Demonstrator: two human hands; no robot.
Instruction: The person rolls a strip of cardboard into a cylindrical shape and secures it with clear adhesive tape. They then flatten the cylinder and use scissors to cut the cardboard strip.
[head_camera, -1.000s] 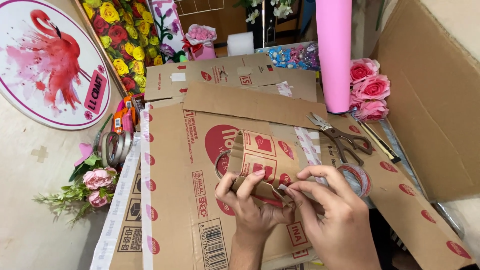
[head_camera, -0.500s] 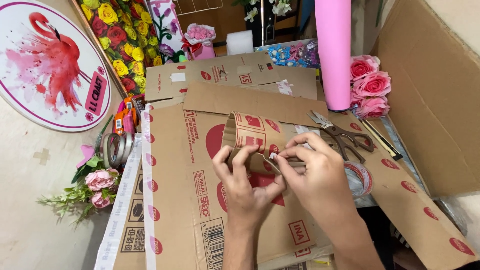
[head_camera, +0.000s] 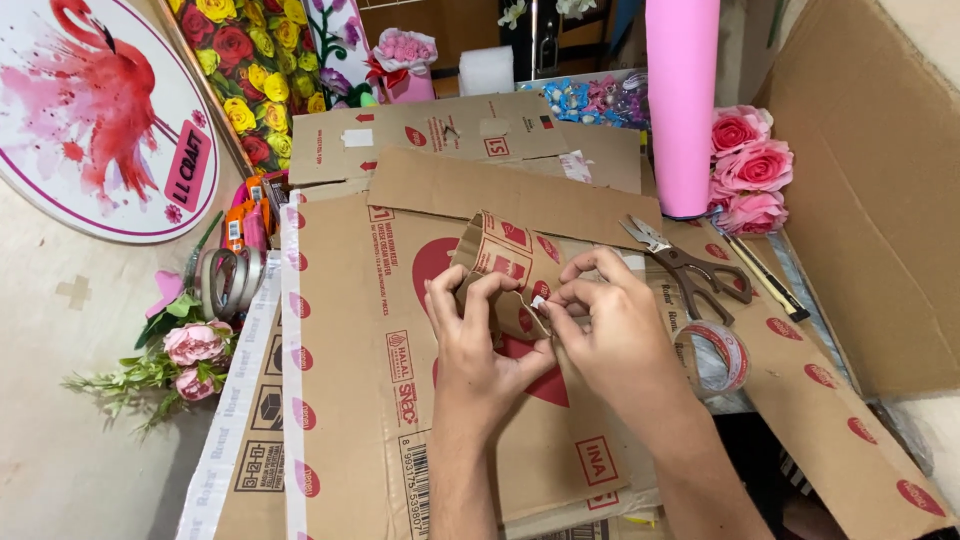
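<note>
Both hands pinch a curved cardboard strip (head_camera: 505, 265) held just above the flattened cardboard sheets (head_camera: 360, 380) — the left hand (head_camera: 480, 335) grips its lower fold, the right hand (head_camera: 610, 330) nips a small white bit at its edge. Scissors (head_camera: 690, 270) and a tape roll (head_camera: 715, 355) lie just right of the hands.

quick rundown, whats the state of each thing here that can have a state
cardboard strip: bent into a loop, pinched by both hands
left hand: gripping the strip
right hand: pinching the strip's end
scissors: lying slightly open
tape roll: lying flat, partly under the right hand
pink paper roll: standing upright
flattened cardboard box: lying flat
</note>
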